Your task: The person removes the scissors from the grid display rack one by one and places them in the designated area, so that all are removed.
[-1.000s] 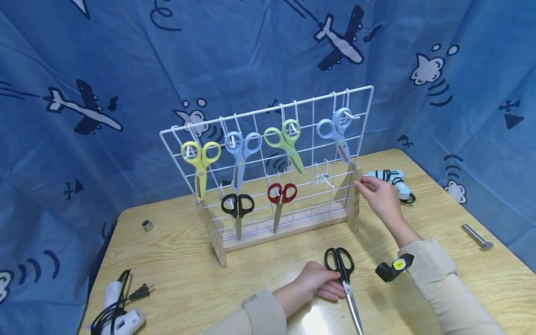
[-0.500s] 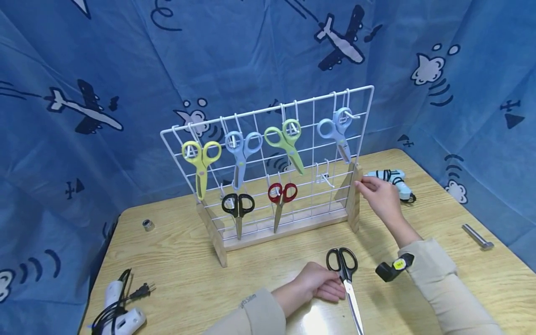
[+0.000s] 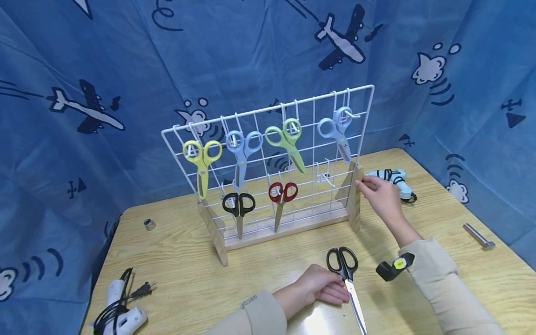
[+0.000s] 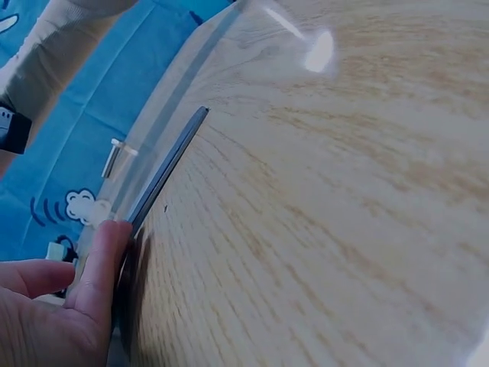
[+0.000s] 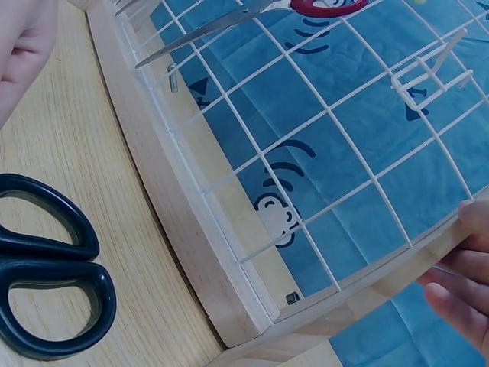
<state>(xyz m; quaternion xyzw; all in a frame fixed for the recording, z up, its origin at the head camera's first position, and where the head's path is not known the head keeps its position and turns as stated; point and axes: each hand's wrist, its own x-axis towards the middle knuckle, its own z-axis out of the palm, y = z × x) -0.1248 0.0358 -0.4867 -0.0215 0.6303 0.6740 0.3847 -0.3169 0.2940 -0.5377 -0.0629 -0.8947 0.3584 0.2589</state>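
At lower centre, the large scissors [image 3: 345, 273] have shifted slightly rightward (still off the rack [image 3: 354, 207]), touching the left hand's [image 3: 320, 284] extended fingers; the right hand [image 3: 383, 197] grips the rack.

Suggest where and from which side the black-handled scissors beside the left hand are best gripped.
Probably by the handles, coming from the right: their open ring shapes give a hold, the left hand occupies the left side, and the bare metal blades are best avoided.
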